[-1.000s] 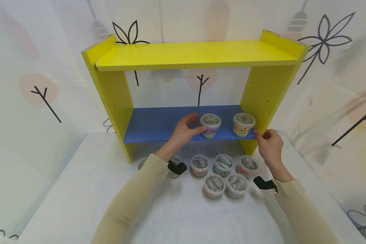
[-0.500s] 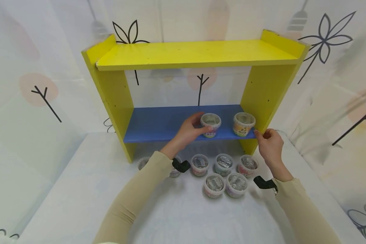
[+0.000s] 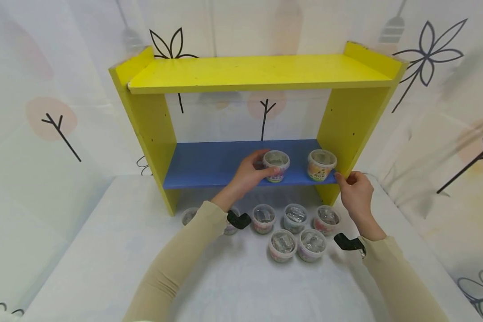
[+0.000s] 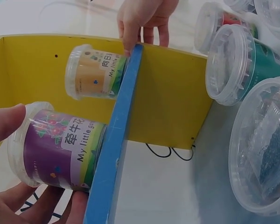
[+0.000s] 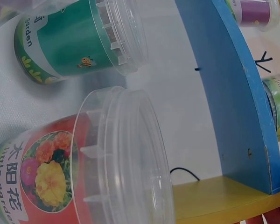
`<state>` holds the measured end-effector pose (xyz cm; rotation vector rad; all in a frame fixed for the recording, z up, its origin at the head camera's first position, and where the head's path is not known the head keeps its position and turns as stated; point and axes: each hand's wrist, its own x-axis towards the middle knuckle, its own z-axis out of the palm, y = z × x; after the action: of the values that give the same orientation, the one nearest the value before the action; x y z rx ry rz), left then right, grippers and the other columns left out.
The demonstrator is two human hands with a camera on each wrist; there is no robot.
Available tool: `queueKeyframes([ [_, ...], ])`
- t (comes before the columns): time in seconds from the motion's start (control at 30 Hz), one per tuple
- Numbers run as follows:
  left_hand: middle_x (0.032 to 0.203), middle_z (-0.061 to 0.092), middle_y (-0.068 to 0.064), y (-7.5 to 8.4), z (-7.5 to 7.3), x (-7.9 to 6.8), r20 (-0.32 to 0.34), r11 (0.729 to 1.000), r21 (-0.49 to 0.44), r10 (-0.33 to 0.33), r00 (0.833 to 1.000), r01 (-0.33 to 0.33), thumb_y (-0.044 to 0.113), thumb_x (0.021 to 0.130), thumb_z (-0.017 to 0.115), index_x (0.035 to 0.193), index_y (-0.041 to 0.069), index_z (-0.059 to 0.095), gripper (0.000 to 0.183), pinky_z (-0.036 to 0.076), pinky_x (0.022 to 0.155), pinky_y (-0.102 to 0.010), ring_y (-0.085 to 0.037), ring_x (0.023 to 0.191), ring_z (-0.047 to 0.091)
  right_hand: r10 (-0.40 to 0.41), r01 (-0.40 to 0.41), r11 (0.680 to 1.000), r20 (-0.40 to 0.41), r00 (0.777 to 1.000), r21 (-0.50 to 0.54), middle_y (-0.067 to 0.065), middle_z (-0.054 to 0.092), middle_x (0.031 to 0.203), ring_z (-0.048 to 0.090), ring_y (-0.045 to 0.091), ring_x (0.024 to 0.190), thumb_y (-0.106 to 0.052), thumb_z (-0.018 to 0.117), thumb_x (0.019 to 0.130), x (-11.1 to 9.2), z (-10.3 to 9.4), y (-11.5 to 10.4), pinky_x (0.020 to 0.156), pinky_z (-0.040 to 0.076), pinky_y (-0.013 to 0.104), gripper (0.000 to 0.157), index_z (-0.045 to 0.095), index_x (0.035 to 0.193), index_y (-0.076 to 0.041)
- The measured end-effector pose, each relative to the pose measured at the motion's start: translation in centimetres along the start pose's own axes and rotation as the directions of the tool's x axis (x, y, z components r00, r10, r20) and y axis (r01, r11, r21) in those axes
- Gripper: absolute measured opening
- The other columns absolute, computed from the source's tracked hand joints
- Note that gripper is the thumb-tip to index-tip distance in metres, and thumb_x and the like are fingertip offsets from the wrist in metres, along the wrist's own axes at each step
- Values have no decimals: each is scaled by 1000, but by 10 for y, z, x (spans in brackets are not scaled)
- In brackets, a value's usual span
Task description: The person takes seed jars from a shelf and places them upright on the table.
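Note:
My left hand (image 3: 247, 173) grips a clear-lidded plastic cup with a purple label (image 3: 279, 160), thumb on the near side and fingers behind. In the left wrist view this purple cup (image 4: 60, 144) stands with its base against the blue shelf board (image 4: 113, 140). To its right on the same board is an orange-labelled cup (image 3: 319, 171), beside the yellow side panel (image 3: 342, 120). My right hand (image 3: 357, 192) holds the panel's front edge at the board's right end, thumb in front and fingers wrapped around the outer side.
Below the board, several similar lidded cups stand on the white-covered table (image 3: 104, 250), including a red one (image 5: 51, 172) and a green one (image 5: 70, 42). My left forearm partly covers the leftmost cups. The yellow top shelf (image 3: 241, 71) spans above the hands.
My left hand has moved slightly right and its fingers have closed further around the purple cup, which has shifted slightly left. My right hand has stayed in place.

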<state>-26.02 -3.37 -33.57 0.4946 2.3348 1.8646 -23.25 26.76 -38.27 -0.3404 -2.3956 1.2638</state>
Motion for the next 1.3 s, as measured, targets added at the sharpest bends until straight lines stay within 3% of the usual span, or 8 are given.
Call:
queueKeyframes([
  [0.6, 138, 53, 2, -1, -18, -30, -32, 997, -52, 48, 998, -50, 31, 89, 76, 146, 27, 49, 63, 52, 92, -47, -19, 122, 54, -1, 0, 1000, 4, 1000, 23, 20, 58, 116, 56, 26, 99, -41, 56, 100, -1, 1, 2, 65, 44, 11, 53, 58, 123, 7],
  [0.73, 136, 54, 2, 0, -22, -40, -34, 997, -36, 67, 997, -68, 31, 89, 77, 145, 28, 50, 63, 53, 90, -42, -18, 121, 54, -17, 17, 1000, -14, 1000, 12, 21, 60, 113, 56, 26, 97, -38, 58, 100, -1, 2, 1, 63, 43, 12, 51, 60, 121, 8],
  [0.9, 135, 54, 1, 1, -28, -52, -17, 995, -12, 100, 995, -100, 29, 89, 77, 147, 24, 48, 64, 54, 89, -41, -20, 119, 54, -33, 33, 999, -41, 999, -7, 21, 62, 110, 57, 26, 96, -36, 57, 100, -1, 2, 0, 63, 42, 15, 48, 62, 118, 9],
  [1.1, 135, 55, -2, -2, -34, -63, 3, 988, -5, 155, 988, -155, 21, 90, 76, 146, 19, 48, 63, 51, 97, -39, -21, 120, 56, -29, 29, 1000, -38, 999, -4, 21, 62, 110, 57, 28, 96, -36, 57, 100, -2, 2, 0, 63, 43, 15, 48, 61, 119, 9],
  [1.3, 134, 56, -1, -4, -40, -77, 26, 990, 8, 142, 990, -142, 22, 89, 77, 143, 21, 50, 61, 51, 98, -38, -21, 121, 56, -29, 29, 1000, -38, 999, 2, 21, 61, 112, 56, 29, 100, -36, 57, 100, -2, 3, 1, 65, 43, 17, 48, 61, 119, 9],
])
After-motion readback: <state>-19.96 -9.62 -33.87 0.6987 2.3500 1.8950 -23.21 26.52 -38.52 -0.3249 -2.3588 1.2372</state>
